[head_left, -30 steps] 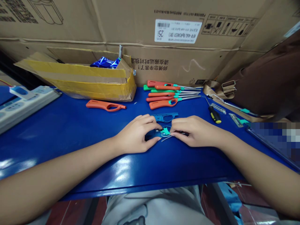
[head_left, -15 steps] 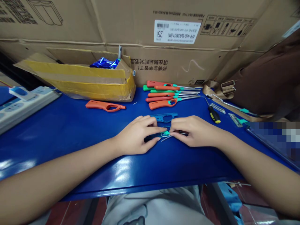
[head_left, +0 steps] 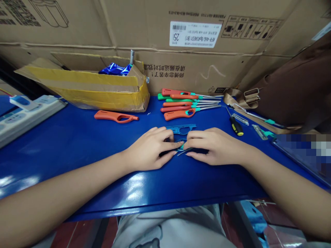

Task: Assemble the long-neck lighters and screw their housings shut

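Observation:
My left hand point(head_left: 151, 148) and my right hand point(head_left: 210, 145) meet at the middle of the blue table point(head_left: 77, 144). Both are closed on a blue lighter body point(head_left: 181, 145) with a green trigger part, pressing it against the table. Fingertips of both hands cover most of it, and a thin metal rod sticks out under my right fingers. A separate blue lighter shell half point(head_left: 182, 128) lies just behind my hands, untouched.
A pile of orange and green stick lighters point(head_left: 184, 104) lies behind. One orange lighter shell point(head_left: 116, 117) sits left by a taped cardboard box point(head_left: 90, 88). A black-and-yellow screwdriver point(head_left: 236, 125), metal parts and a brown bag are right; a power strip point(head_left: 23, 112) is far left.
My right hand has slid a little left and flattened over the lighter body, hiding more of the green part. My left hand has barely moved.

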A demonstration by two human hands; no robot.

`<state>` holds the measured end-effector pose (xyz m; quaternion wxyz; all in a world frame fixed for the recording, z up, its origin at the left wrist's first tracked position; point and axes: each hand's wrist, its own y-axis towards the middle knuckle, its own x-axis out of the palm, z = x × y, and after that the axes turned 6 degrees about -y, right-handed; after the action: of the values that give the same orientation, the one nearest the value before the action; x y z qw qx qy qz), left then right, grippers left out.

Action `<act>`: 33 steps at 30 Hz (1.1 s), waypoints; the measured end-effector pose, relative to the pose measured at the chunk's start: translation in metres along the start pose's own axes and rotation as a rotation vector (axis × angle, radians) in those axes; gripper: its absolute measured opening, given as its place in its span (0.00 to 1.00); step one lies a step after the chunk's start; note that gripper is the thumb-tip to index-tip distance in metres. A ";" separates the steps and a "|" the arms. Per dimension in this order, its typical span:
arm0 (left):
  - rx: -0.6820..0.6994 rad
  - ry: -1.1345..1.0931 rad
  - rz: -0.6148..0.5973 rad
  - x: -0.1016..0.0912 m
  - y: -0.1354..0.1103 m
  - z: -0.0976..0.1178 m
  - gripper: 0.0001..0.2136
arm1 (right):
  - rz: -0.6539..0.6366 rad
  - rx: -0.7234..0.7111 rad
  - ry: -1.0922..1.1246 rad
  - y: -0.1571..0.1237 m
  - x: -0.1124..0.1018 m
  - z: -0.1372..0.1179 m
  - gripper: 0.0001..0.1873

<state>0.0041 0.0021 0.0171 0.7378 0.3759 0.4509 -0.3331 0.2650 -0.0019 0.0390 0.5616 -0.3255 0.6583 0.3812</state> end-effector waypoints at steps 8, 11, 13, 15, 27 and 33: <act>0.004 -0.027 0.019 0.002 -0.002 -0.002 0.16 | -0.026 0.008 0.014 0.001 0.003 0.001 0.06; 0.011 -0.025 0.013 0.001 -0.003 -0.002 0.16 | 0.000 0.025 0.105 0.000 0.001 0.002 0.04; 0.015 -0.013 0.003 0.000 -0.003 -0.001 0.17 | 0.017 0.045 0.166 -0.001 -0.002 0.003 0.03; 0.020 -0.003 -0.003 0.000 -0.003 0.000 0.17 | 0.034 0.065 0.216 -0.002 -0.005 0.003 0.03; 0.045 0.001 0.021 -0.002 -0.010 0.007 0.15 | -0.067 0.102 0.378 -0.001 -0.007 0.005 0.07; 0.048 0.012 0.034 0.001 -0.010 0.011 0.15 | -0.084 0.124 0.370 -0.001 -0.008 0.003 0.07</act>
<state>0.0005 -0.0124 0.0169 0.7314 0.4033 0.4407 -0.3289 0.2683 -0.0001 0.0465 0.4653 -0.3823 0.7583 0.2497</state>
